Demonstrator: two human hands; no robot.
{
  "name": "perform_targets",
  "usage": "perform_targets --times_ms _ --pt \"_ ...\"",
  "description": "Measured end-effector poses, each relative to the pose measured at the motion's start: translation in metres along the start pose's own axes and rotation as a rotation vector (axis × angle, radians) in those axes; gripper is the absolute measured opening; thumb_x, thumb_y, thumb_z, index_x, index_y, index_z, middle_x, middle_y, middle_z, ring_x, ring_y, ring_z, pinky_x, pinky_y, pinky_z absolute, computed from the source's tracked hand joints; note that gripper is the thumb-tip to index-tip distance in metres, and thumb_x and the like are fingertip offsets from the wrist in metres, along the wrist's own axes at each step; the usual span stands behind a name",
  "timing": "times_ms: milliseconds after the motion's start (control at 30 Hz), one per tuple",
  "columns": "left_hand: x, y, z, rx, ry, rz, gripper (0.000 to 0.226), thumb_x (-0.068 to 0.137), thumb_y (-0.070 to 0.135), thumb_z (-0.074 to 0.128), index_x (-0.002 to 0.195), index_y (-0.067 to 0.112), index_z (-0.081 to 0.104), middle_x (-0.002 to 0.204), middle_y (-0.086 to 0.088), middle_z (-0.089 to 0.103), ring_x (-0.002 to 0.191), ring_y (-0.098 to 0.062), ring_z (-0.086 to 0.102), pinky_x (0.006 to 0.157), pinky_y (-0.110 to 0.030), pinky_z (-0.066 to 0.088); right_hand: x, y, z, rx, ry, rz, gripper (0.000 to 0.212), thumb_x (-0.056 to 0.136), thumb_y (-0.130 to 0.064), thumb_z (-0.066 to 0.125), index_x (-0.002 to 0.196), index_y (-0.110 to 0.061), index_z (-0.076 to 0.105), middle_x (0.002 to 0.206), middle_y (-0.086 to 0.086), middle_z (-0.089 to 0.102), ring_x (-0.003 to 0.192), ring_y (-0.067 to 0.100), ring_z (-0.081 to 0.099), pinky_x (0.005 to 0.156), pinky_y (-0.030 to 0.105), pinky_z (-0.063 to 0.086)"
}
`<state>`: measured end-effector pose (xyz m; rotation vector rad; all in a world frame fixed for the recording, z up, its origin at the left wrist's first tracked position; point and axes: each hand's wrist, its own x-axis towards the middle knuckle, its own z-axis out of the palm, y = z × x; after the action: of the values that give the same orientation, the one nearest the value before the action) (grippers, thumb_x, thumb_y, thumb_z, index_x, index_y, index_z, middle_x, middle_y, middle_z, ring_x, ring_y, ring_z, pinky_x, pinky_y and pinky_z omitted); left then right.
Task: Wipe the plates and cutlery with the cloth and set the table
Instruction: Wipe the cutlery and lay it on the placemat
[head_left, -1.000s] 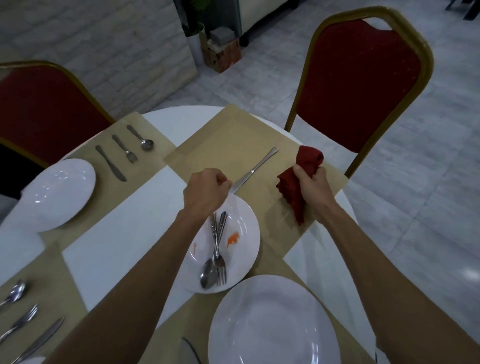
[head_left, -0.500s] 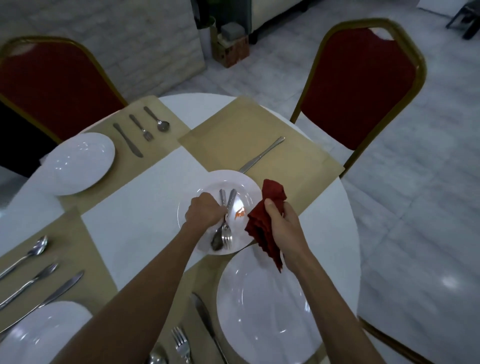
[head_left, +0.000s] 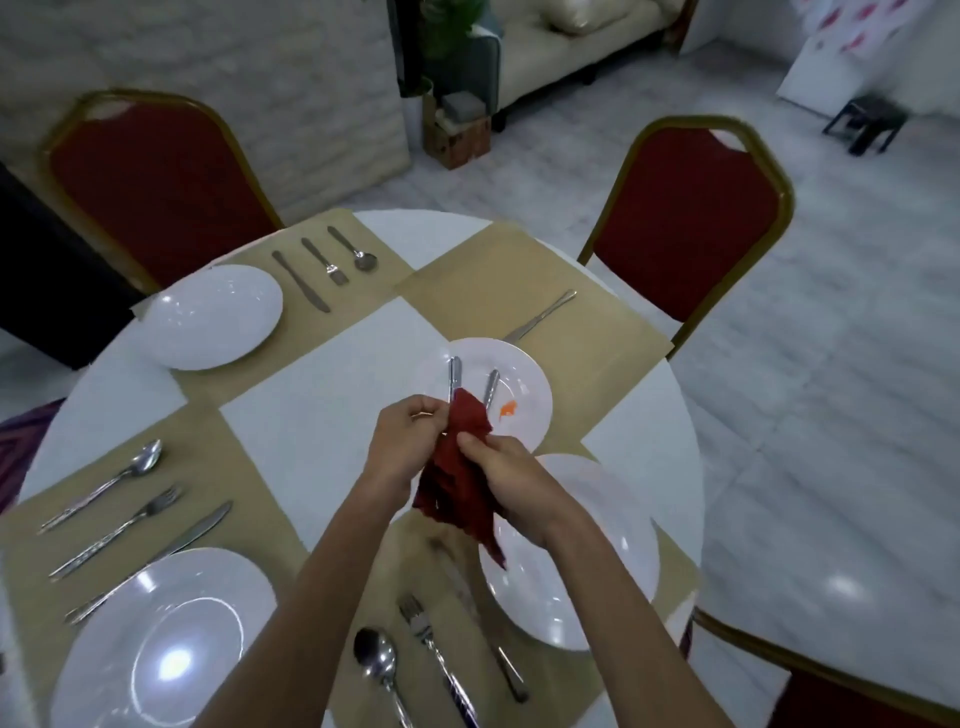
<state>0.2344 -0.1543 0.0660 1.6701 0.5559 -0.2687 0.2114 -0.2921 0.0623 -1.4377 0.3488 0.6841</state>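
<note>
Cloth (head_left: 457, 478) round cutlery (head_left: 454, 375), nr plate rim (head_left: 545, 400)

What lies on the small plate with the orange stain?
Two cutlery handles and an orange stain show on the plate. The red cloth, left hand and right hand hide the cutlery's lower ends.

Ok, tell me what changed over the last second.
The right hand brought the red cloth leftward from the mat to the dirty plate. The left hand took hold of one piece of cutlery there; the cloth now wraps it. The other piece, the orange stain and the knife stayed.
</note>
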Motion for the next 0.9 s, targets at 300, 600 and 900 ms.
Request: perform_targets --times_ms 300,600,900 --pt "-0.056 -0.029 -0.071 0.006 0.066 -0.117 0.018 0.087 0.000 0.057 0.078 0.002 0.073 0.067 -0.008 0.060 0.062 -0.019 0.049 0.050 -0.022 0.039 -0.058 0.019 0.093 -0.102 0.034 -0.016 0.014 0.101 -0.011 0.056 0.098 -0.009 0.069 0.080 0.015 0.077 0.060 0.022 0.072 0.051 0.027 0.055" --pt "-0.079 -0.059 -0.112 0.008 0.248 0.051 0.025 0.095 0.024 0.064 0.074 0.014 0.072 0.073 -0.002 0.068 0.070 -0.018 0.059 0.076 -0.038 0.053 -0.089 0.036 0.136 -0.142 0.022 0.036 0.021 0.094 -0.007 0.047 0.089 -0.001 0.067 0.079 0.022 0.076 0.047 0.023 0.062 0.043 0.025 0.045" --pt "-0.123 -0.093 -0.130 -0.084 0.124 0.108 0.014 0.094 0.017 0.068 0.083 0.011 0.075 0.071 0.000 0.069 0.065 -0.009 0.061 0.061 -0.016 0.048 -0.099 0.068 0.162 -0.059 0.136 -0.014 0.021 0.094 -0.014 0.053 0.093 -0.002 0.070 0.070 0.018 0.071 0.052 0.028 0.063 0.053 0.033 0.049"
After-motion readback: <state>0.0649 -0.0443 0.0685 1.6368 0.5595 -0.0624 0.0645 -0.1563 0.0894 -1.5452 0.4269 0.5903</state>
